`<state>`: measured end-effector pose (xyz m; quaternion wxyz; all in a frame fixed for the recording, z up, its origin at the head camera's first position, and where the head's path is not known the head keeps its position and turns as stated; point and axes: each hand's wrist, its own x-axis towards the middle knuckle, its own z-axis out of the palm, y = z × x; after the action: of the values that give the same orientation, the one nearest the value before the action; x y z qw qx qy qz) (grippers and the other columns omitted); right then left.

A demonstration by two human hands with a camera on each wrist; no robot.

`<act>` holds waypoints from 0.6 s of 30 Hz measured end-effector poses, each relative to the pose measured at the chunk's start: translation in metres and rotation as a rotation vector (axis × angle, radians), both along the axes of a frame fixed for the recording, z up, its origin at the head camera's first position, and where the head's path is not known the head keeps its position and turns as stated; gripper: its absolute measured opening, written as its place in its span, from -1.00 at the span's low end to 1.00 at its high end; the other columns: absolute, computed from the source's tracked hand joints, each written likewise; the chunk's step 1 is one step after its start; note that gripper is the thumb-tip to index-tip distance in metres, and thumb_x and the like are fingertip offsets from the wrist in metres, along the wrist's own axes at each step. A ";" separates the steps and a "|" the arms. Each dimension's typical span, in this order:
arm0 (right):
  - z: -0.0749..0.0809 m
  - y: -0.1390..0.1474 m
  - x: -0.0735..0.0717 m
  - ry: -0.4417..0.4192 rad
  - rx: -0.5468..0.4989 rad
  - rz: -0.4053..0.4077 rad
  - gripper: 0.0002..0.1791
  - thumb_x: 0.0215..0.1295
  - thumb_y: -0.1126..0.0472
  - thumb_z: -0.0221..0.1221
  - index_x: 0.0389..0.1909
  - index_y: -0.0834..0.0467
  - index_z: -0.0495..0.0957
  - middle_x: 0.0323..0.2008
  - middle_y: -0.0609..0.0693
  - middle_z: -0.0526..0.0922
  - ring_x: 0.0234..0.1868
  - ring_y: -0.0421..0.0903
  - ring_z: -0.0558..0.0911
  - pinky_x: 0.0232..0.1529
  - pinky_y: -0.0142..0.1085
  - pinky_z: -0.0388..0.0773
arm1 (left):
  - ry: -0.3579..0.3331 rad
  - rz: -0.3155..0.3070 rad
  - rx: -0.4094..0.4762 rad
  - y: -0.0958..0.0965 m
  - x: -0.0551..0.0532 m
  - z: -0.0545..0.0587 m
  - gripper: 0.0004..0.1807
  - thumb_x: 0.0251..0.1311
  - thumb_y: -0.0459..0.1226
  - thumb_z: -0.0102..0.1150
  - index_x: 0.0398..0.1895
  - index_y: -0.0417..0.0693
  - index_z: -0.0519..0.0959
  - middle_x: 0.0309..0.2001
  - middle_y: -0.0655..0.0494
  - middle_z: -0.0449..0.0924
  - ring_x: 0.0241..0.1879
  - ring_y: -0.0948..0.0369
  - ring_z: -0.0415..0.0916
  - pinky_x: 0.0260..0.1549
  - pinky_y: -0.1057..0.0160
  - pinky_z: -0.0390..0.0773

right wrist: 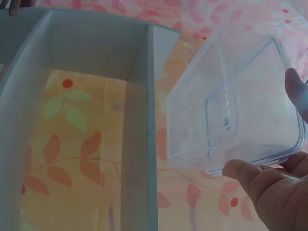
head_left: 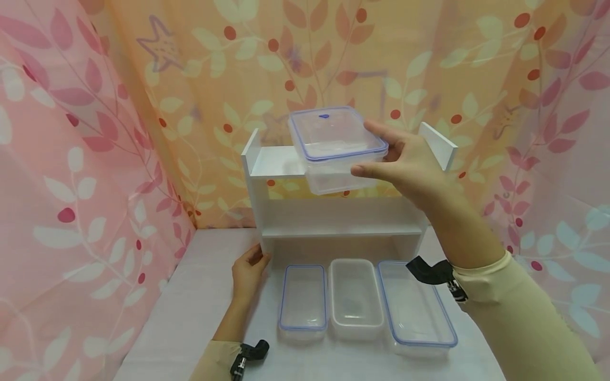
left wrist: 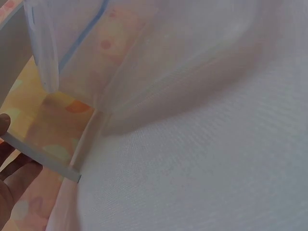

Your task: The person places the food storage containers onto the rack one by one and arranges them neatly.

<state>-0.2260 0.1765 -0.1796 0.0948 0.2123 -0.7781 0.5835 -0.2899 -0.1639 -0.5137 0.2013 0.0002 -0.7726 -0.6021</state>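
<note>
My right hand (head_left: 405,164) grips a clear plastic food container (head_left: 340,137) with a blue-edged lid, thumb and fingers spread along its right side. The container hangs above the top board of a white shelf unit (head_left: 343,233). In the right wrist view, the container (right wrist: 231,106) shows its see-through base and walls beside the shelf (right wrist: 152,125). Low on the shelf's left side, my left hand (head_left: 249,272) pinches the upright panel's edge. The left wrist view has thumb and fingers (left wrist: 21,175) on both sides of that panel (left wrist: 45,159).
On the white-covered table (head_left: 190,307) before the shelf stand a narrow blue-rimmed container (head_left: 303,299), a frosted container (head_left: 356,299) without blue trim, and a larger blue-rimmed container (head_left: 414,307). Patterned curtains (head_left: 314,63) hang behind and on both sides.
</note>
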 end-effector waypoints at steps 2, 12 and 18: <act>-0.001 -0.004 -0.004 0.012 0.019 -0.017 0.02 0.08 0.22 0.55 0.56 0.05 0.26 0.10 0.20 0.69 -0.05 -0.12 0.74 -0.04 -0.43 0.66 | -0.002 -0.003 0.000 0.000 -0.001 -0.001 -0.55 0.24 -0.23 0.44 0.18 -0.18 0.66 0.04 -0.06 0.75 0.02 0.02 0.71 -0.11 0.37 0.66; -0.006 -0.019 -0.023 0.002 -0.040 0.024 0.04 0.10 0.24 0.54 0.57 0.15 0.19 0.19 0.20 0.62 -0.05 -0.10 0.72 -0.05 -0.41 0.67 | -0.011 -0.018 0.011 0.000 -0.002 -0.002 -0.53 0.26 -0.22 0.42 0.21 -0.18 0.64 0.10 -0.15 0.71 0.04 0.03 0.71 -0.08 0.36 0.67; -0.009 -0.026 -0.031 -0.003 -0.065 0.027 0.04 0.11 0.23 0.53 0.58 0.14 0.19 0.31 0.11 0.53 -0.02 -0.09 0.70 -0.04 -0.41 0.67 | -0.019 -0.008 0.009 -0.001 -0.002 -0.003 -0.54 0.26 -0.25 0.41 0.21 -0.20 0.63 0.11 -0.17 0.70 0.06 -0.01 0.70 -0.05 0.31 0.68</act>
<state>-0.2569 0.1502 -0.1887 0.0923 0.2188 -0.7558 0.6102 -0.2916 -0.1649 -0.5168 0.1916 0.0036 -0.7718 -0.6063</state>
